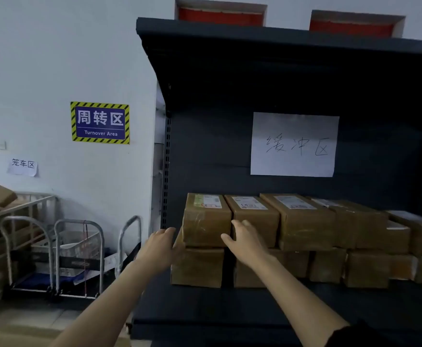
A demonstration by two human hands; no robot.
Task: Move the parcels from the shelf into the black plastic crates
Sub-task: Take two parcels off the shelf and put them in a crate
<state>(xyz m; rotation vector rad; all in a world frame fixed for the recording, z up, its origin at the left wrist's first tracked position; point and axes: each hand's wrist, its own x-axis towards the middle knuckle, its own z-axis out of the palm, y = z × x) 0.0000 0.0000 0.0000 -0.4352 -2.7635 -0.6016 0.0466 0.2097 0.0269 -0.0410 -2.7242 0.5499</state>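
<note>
Far out at nine o'clock a paper note (pixel 22 167) reads 笼车区, and next to it the striped sign (pixel 100 122) says 周转区, Turnover Area. At seven o'clock the left hand (pixel 159 249) flanks the end parcel (pixel 206 221), fingers straight, gripping nothing. That parcel sits at six o'clock, leftmost on the top tier of the shelf (pixel 230 309). It's taped cardboard: stiff, likely light, maybe slick, so clamp both sides. The right hand (pixel 247 244), at five o'clock, reaches its right edge, fingers extended, unclasped. At three o'clock, the sheet (pixel 293 145) reads 缓冲区.
</note>
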